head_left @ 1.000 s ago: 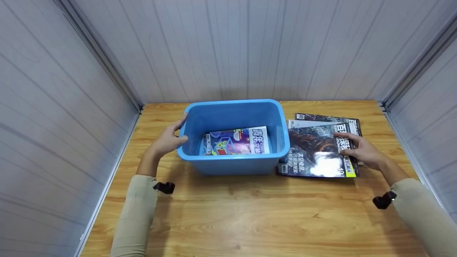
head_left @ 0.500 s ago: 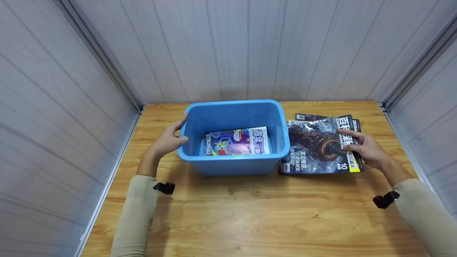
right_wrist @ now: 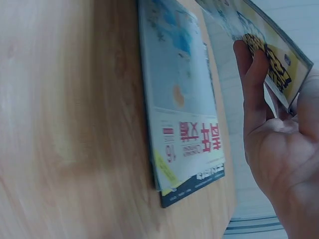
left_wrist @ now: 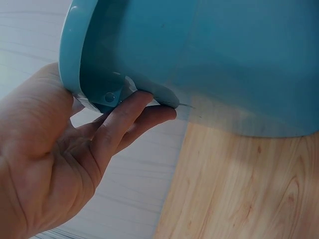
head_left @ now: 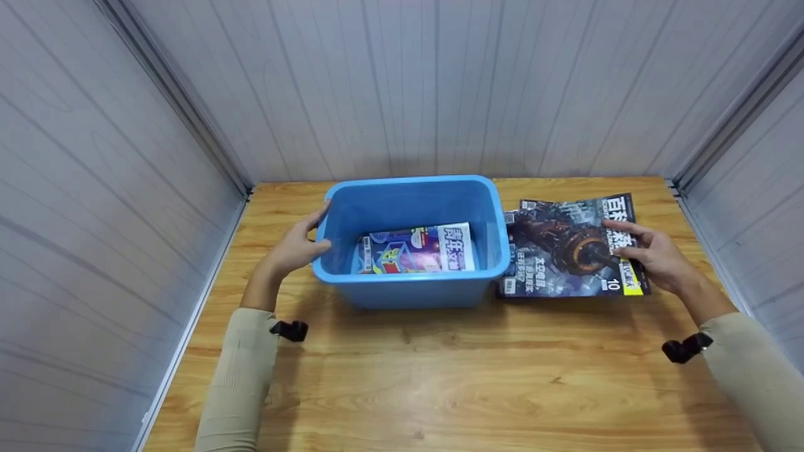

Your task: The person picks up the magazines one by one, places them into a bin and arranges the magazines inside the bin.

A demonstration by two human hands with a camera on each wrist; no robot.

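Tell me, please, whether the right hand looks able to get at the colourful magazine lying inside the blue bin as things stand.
Probably yes, once freed: the blue bin is open-topped and nothing covers the colourful magazine. But the right hand is gripping the dark magazine lifted off the stack beside the bin.

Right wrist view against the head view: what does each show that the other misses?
Right wrist only: the lifted dark magazine is clear of a lighter magazine lying beneath it. Head only: the blue bin, the magazine inside it, and the left hand at its rim. Both: the right hand pinching the dark magazine's edge above the wooden table.
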